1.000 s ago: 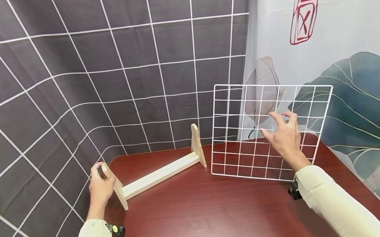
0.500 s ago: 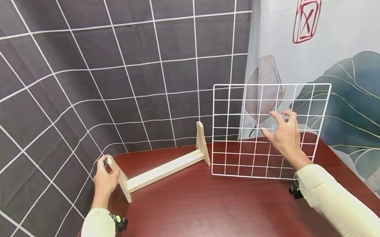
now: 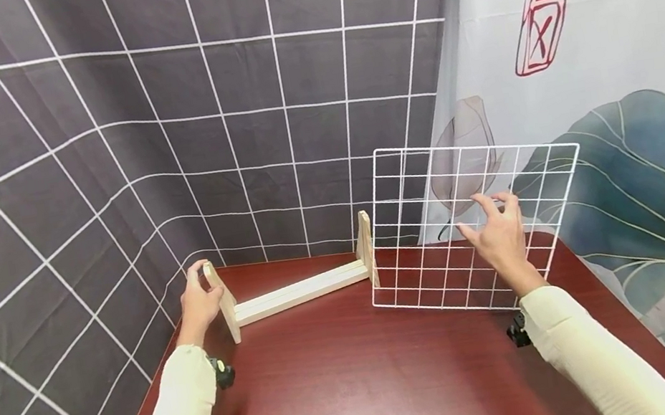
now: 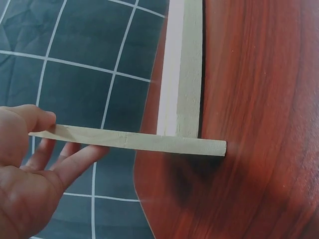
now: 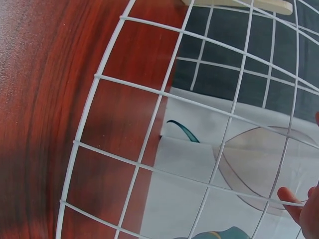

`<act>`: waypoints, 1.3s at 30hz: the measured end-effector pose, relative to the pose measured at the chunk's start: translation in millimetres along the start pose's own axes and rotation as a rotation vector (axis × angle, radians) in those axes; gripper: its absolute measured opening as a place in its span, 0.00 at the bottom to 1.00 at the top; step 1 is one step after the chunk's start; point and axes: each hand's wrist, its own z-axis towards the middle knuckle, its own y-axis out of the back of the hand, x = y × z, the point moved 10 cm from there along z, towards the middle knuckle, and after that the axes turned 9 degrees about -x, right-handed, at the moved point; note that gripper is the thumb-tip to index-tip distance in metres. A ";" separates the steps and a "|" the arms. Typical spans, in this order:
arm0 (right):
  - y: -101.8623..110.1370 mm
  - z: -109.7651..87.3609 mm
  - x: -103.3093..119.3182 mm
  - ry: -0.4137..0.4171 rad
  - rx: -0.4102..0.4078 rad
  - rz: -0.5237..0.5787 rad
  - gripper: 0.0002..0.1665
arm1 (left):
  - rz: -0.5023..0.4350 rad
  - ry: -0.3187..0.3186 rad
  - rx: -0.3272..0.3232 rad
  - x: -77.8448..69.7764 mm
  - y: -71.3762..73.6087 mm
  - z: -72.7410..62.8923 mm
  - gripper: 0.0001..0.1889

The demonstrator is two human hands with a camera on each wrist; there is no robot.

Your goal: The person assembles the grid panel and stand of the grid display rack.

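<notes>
My left hand (image 3: 200, 302) pinches the top of one end board of a pale wooden stand (image 3: 303, 292). Thumb and fingers lie on opposite faces of that end board (image 4: 124, 139) in the left wrist view. A long two-strip bar joins it to a second upright end board (image 3: 365, 242). On the right, my right hand (image 3: 498, 232) holds a white wire grid panel (image 3: 436, 306), which leans upright over the table. The right wrist view catches only some fingertips (image 5: 289, 199) at a wire. In the head view the far end board overlaps the grid's left edge.
Both things are over a reddish-brown table (image 3: 335, 388). Behind it hangs a dark grey curtain (image 3: 240, 77) with white lines, and a white curtain (image 3: 491, 52) printed with leaves hangs at the right. A small black device (image 3: 223, 372) is strapped at the left wrist.
My left hand has slid the wooden stand to the right and slightly back, so its far end now meets the grid's left edge in view. The right hand and grid have hardly moved.
</notes>
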 end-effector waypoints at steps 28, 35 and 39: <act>8.0 9.0 5.7 -0.002 -0.008 0.017 0.37 | -0.051 -0.027 0.125 -38.0 -64.0 6.2 0.37; 6.7 9.4 5.5 -0.009 -0.003 0.016 0.38 | -0.090 -0.045 0.136 -51.0 -77.2 4.8 0.36; 7.8 7.9 5.0 -0.011 0.011 0.011 0.38 | -0.109 -0.059 0.149 -56.1 -90.1 0.5 0.36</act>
